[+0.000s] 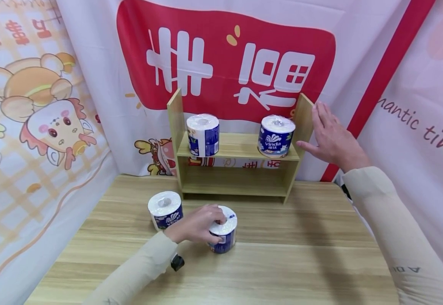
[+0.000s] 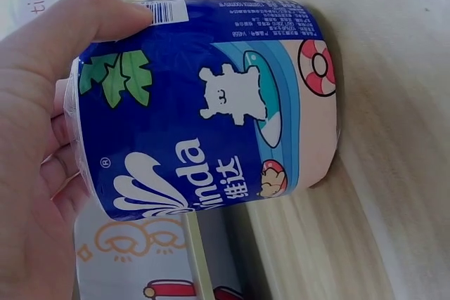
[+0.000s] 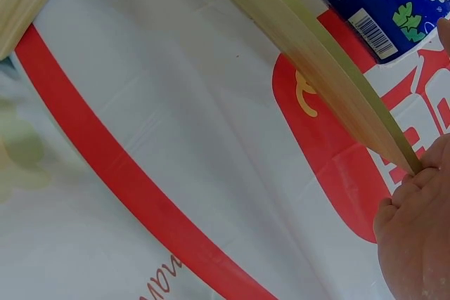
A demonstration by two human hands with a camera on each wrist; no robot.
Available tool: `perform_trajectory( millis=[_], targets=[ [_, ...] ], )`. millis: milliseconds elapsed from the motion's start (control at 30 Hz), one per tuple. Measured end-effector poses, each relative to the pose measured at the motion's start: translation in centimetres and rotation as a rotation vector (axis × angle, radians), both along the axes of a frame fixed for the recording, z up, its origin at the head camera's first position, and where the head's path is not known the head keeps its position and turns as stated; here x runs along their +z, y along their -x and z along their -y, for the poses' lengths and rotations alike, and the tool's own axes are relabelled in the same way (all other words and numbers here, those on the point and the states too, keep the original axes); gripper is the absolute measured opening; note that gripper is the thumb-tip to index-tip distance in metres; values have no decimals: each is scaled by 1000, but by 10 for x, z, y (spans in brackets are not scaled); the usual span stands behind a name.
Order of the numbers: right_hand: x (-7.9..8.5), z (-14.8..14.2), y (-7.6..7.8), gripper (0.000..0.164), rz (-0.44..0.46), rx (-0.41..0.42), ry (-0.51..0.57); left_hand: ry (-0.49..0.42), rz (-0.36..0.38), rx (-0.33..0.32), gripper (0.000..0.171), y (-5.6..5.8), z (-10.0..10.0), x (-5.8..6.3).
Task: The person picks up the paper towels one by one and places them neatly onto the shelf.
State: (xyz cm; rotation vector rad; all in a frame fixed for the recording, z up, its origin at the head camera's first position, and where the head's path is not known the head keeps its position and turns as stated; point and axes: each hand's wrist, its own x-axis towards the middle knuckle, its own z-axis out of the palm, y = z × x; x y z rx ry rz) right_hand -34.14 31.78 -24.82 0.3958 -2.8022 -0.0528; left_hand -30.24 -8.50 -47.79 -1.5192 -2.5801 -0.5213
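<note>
My left hand (image 1: 200, 222) grips a wrapped toilet roll (image 1: 227, 243) from above and the side, fingers at its top and thumb on the blue wrapper near the barcode. In the left wrist view, this toilet roll (image 2: 204, 110) shows a white bear and a palm; its base is at the tabletop. My right hand (image 1: 333, 137), fingers extended, is at the upper edge of the small wooden shelf's right side panel (image 1: 304, 116). The right wrist view has the fingers (image 3: 422, 177) against the panel's top corner. Two toilet rolls, one left (image 1: 203, 135) and one right (image 1: 275, 136), stand on the upper board.
Another toilet roll (image 1: 165, 210) stands on the wooden table (image 1: 282, 271), left of the held one. The shelf's lower board (image 1: 232, 182) sits close to the tabletop. Printed cloth (image 1: 221, 51) hangs behind the shelf and along both sides. A dark device (image 1: 177, 262) is at the left wrist.
</note>
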Motion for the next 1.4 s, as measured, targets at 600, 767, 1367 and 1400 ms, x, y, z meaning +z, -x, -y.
perform_trajectory(
  millis=[600, 767, 1367, 1400],
  targets=[
    [0, 1, 2, 118, 5, -9, -13, -14, -43, -12, 31, 17, -18, 22],
    [0, 2, 1, 118, 5, -16, -13, 2, -57, -9, 32, 22, -24, 30],
    [0, 3, 0, 119, 2, -9, -15, 2, -63, 8, 35, 46, -51, 60],
    [0, 3, 0, 119, 2, -10, -15, 2, -66, 11, 34, 47, -53, 61]
  ],
)
